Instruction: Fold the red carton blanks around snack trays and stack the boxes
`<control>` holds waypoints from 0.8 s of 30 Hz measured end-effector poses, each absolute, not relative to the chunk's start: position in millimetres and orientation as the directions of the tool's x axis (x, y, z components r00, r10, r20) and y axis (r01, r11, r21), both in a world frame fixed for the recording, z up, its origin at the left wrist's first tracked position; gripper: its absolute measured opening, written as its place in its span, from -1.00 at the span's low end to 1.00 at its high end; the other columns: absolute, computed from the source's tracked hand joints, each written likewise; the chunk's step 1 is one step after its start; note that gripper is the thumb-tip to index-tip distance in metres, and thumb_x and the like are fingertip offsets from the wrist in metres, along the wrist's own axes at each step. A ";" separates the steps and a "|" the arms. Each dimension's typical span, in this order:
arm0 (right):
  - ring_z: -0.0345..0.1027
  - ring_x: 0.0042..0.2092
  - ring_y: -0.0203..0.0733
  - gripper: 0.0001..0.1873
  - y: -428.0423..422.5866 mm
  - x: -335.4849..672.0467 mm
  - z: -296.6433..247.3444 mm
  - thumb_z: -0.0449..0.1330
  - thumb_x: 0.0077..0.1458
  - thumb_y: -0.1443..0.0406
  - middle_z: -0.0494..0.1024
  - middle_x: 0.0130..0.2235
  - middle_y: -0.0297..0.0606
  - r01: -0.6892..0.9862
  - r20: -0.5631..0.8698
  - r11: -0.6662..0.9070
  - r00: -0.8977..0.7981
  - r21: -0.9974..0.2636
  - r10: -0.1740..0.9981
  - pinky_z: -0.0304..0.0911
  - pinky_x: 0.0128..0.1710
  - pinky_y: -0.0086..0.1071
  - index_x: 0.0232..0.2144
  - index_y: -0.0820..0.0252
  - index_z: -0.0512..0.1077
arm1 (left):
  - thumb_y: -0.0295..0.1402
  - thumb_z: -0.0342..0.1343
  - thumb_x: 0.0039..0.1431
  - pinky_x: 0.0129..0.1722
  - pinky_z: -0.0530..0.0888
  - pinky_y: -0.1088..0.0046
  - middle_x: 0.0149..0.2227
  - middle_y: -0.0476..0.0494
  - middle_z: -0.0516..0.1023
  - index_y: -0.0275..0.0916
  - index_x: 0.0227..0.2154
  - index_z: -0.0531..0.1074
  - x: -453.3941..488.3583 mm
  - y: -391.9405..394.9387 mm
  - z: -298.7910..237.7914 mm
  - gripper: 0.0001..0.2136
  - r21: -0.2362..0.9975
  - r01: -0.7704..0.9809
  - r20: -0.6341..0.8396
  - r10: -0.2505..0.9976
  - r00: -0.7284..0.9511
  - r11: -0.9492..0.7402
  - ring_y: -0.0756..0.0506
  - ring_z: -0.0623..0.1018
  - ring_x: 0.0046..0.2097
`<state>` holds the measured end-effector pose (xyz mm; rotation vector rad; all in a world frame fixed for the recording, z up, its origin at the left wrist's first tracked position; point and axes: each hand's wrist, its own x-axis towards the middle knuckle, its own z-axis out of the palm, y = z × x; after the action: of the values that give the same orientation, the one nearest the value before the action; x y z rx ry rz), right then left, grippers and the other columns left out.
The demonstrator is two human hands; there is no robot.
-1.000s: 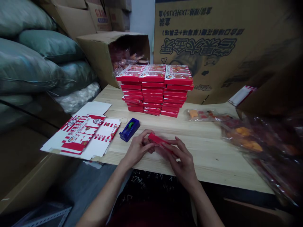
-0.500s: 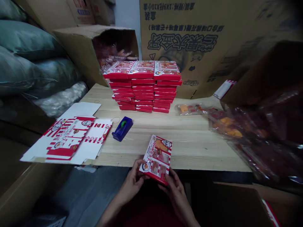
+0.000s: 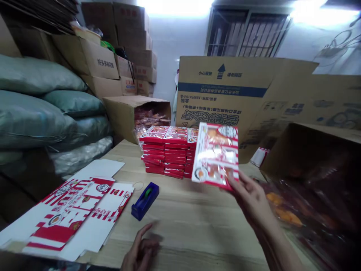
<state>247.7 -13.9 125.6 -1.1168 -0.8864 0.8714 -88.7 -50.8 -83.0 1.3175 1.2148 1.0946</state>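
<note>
My right hand (image 3: 251, 195) grips the lower right corner of a flat red and white candy box (image 3: 216, 154) with a clear window. The box is raised above the table, in front of the right side of a stack of similar boxes (image 3: 166, 150). My left hand (image 3: 141, 248) hovers near the table's front, holding nothing, with its index finger extended and the others loosely curled. Just beyond it sits a blue tape dispenser (image 3: 145, 201) with a green roll. To its left lie flat unfolded box blanks (image 3: 76, 210) in red and white.
An opened carton (image 3: 124, 113) of wrapped pieces stands behind the stack. At right, a dark open carton (image 3: 310, 158) has clear packets with orange pieces (image 3: 284, 214) at its mouth. Large cardboard (image 3: 222, 101) stands behind the table (image 3: 180, 214). Full sacks (image 3: 36, 113) are piled at left.
The candy box has gone from between both hands at the table's front edge up toward the stack, now in my right hand alone. My left hand has released it. The view has tilted up.
</note>
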 end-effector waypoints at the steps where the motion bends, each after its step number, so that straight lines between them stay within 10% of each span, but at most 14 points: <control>1: 0.63 -0.05 0.03 -0.29 12.1 244.1 145.8 0.54 -0.09 0.11 0.70 0.01 -0.13 -0.142 0.200 0.252 0.302 -0.957 0.932 0.59 -0.02 -0.15 0.12 0.12 0.53 | 0.20 0.07 0.22 -0.03 0.53 0.26 -0.22 -0.20 0.68 -0.05 0.25 0.28 -89.4 -49.2 -79.9 -0.34 0.995 0.097 -0.010 0.996 0.090 0.001 -0.22 0.65 -0.14; 10: 0.50 -0.39 -0.31 -0.83 207.4 124.6 228.8 0.37 0.10 0.54 0.60 -0.41 -0.35 -0.267 0.096 0.109 0.062 -0.958 0.993 0.65 -0.32 -0.34 -0.30 0.28 0.50 | 0.23 0.18 0.12 -0.06 0.57 0.26 -0.19 -0.23 0.70 -0.12 0.10 0.49 -108.6 -39.2 -69.8 -0.36 0.996 0.000 -0.088 0.991 0.105 0.088 -0.23 0.68 -0.17; 19: 0.51 -0.30 -0.28 -0.80 264.8 89.8 211.1 0.27 0.33 0.31 0.56 -0.15 -0.27 -0.242 -0.107 -0.087 0.072 -0.966 0.992 0.51 -0.40 -0.42 -0.03 0.27 0.46 | 0.18 0.29 0.04 -0.10 0.64 0.24 -0.23 -0.19 0.72 -0.16 -0.09 0.58 -160.3 -28.0 -47.9 -0.46 0.999 -0.042 -0.017 0.967 -0.254 0.007 -0.24 0.69 -0.19; 24: 0.48 -0.41 -0.32 -0.88 259.9 101.0 210.1 0.32 0.23 0.46 0.50 -0.38 -0.37 -0.134 -0.125 -0.120 0.031 -0.984 0.992 0.59 -0.41 -0.38 -0.24 0.32 0.42 | 0.12 0.18 0.16 0.13 0.54 0.05 -0.03 -0.28 0.68 -0.19 -0.03 0.56 -201.7 -2.6 -45.2 -0.48 0.947 0.317 0.149 0.943 -0.296 -0.050 -0.36 0.64 0.06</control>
<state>101.0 259.9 210.1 -1.2170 -1.0217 1.3289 -201.7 -2.6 -45.2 1.3498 1.6387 1.3657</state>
